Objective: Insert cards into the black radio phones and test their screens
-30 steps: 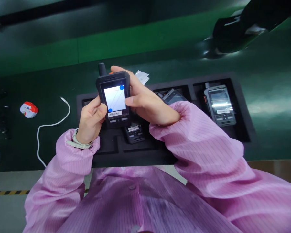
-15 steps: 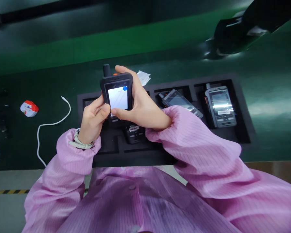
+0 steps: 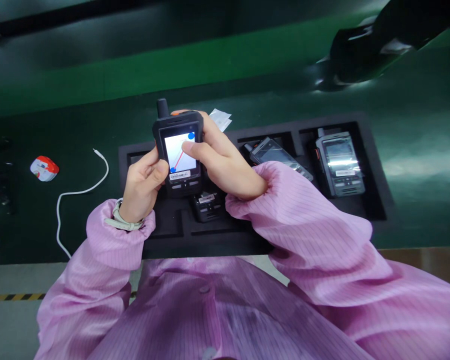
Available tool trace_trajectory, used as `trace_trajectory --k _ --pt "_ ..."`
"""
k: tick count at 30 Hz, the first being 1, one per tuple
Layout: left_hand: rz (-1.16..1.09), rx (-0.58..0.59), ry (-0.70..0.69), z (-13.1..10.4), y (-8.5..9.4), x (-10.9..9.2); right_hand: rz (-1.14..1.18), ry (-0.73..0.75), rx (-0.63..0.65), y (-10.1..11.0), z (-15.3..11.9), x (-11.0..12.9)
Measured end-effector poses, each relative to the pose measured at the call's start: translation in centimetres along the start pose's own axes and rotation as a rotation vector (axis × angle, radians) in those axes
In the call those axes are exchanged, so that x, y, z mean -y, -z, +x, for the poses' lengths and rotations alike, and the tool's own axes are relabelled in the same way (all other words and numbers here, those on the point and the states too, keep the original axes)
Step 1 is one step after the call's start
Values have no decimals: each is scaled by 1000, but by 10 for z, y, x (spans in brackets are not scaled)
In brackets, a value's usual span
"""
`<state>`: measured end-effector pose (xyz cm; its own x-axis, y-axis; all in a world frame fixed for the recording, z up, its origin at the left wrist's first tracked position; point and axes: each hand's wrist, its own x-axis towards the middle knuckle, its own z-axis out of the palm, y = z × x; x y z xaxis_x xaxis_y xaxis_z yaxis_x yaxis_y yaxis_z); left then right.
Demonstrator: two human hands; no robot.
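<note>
A black handheld radio [image 3: 185, 187] with a stubby antenna is held up between both hands, its screen lit. On the white display are two blue dots and a red line running between them. My left hand [image 3: 143, 185] grips the radio's lower left edge, closed on it. Wrapped around the right side is my right hand [image 3: 225, 162], its thumb lying on the screen and its other fingers behind the body, mostly hidden. Beneath the held radio, another radio [image 3: 207, 206] lies in a black foam tray [image 3: 375, 165], partly covered from view.
Two more radios, one tilted [image 3: 281, 157] and one straighter [image 3: 340, 162], rest in the tray's right part. A white cable [image 3: 78, 191] and a red-and-white object [image 3: 44, 168] lie to the left. White paper [image 3: 220, 120] sits behind my right hand. A dark object [image 3: 356, 55] stands at upper right.
My right thumb has moved up from the screen's lower left corner towards its upper right. A red line and a second blue dot at lower left now show on the display.
</note>
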<state>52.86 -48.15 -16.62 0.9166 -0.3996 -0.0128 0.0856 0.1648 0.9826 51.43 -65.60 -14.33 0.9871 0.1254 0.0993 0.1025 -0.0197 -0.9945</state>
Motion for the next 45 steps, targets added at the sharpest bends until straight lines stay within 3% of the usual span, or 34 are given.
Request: trace_trajectory --k 15,23,45 --pt "-38 -5 -18 0 0 0 285 -52 25 -3 -2 -1" --pt "-79 10 -16 1 -3 -3 132 70 47 1 3 -15" --pt "-78 4 0 -1 -3 -6 137 41 75 1 0 -7"
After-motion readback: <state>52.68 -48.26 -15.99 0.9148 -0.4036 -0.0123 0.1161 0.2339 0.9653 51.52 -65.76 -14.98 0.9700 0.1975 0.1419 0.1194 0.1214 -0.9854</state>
